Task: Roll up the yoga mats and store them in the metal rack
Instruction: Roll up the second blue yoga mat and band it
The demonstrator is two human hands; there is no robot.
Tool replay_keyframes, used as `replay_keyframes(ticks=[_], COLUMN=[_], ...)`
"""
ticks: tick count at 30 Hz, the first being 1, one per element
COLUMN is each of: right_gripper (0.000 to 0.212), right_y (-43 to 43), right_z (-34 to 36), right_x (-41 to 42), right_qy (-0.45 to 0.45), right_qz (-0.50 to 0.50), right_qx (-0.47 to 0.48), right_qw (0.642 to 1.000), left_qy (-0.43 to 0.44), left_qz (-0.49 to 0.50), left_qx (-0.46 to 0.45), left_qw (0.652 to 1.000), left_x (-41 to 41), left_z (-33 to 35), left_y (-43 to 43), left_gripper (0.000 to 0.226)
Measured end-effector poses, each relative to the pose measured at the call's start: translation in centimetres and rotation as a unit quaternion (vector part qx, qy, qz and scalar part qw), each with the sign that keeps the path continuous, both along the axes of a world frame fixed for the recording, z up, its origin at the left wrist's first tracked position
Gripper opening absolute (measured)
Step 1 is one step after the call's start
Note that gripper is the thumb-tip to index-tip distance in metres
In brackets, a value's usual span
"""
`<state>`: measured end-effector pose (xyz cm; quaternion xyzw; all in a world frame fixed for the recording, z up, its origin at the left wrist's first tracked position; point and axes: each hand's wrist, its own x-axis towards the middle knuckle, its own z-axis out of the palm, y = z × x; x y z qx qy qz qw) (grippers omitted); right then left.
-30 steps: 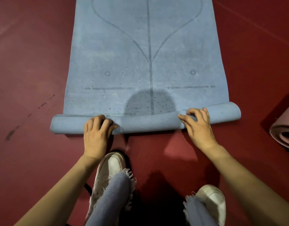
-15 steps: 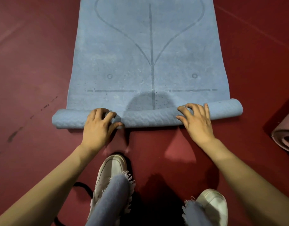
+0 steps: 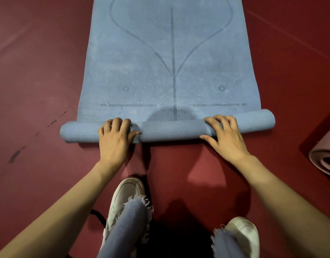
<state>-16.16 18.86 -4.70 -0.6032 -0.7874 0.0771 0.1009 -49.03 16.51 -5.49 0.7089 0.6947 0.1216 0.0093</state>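
Dark red floor [image 3: 39,75] carries the blue wave-textured yoga mat [image 3: 171,53], rolled only at its near end. My left hand [image 3: 113,140] and right hand [image 3: 226,138] grip that roll well apart, presumably to keep it even. A pink rolled mat [image 3: 325,157] lies right of it.

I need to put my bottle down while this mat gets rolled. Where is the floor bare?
Widest bare floor lies left of the blue mat, scuff marks aside. A narrower strip runs right of it, beyond the pink rolled mat. Crowded: near the shoes, and along its rolled end where left hand and right hand grip.
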Motion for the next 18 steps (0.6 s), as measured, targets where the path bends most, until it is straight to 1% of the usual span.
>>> replay_keyframes(ticks=[3,5,7,9,12,15,18], right_gripper=[0.052,0.052,0.051,0.049,0.047,0.044,0.045], right_y=[0.5,0.8,1.0,0.9,0.6,0.8,1.2], right_z=[-0.2,-0.1,0.0,-0.1,-0.4,-0.5,-0.6], right_x=[-0.5,-0.8,-0.9,-1.1,-1.6,-2.2,-2.3], right_qy=[-0.001,0.002,0.002,0.008,0.016,-0.013,-0.024], right_qz=[-0.019,-0.031,-0.039,-0.045,-0.066,-0.092,-0.087], right_qx=[-0.004,-0.014,-0.025,-0.016,0.029,0.074,0.081], right_qw=[1.0,0.999,0.999,0.999,0.997,0.993,0.993], left_qy=[-0.023,-0.055,-0.065,-0.055,-0.04,-0.034,-0.039], left_qz=[-0.021,-0.045,-0.069,-0.078,-0.091,-0.104,-0.085], left_qx=[0.038,0.064,0.077,0.069,0.041,-0.002,-0.031], left_qw=[0.999,0.995,0.992,0.993,0.994,0.994,0.995], left_x=[-0.3,-0.5,-0.5,-0.6,-1.2,-1.6,-1.4], left_z=[0.0,0.1,0.2,0.0,-0.2,0.4,1.0], left_y=[0.0,0.0,-0.3,-0.7,-0.3,1.1,2.0], left_gripper=[0.037,0.039,0.045,0.049,0.047,0.053,0.058])
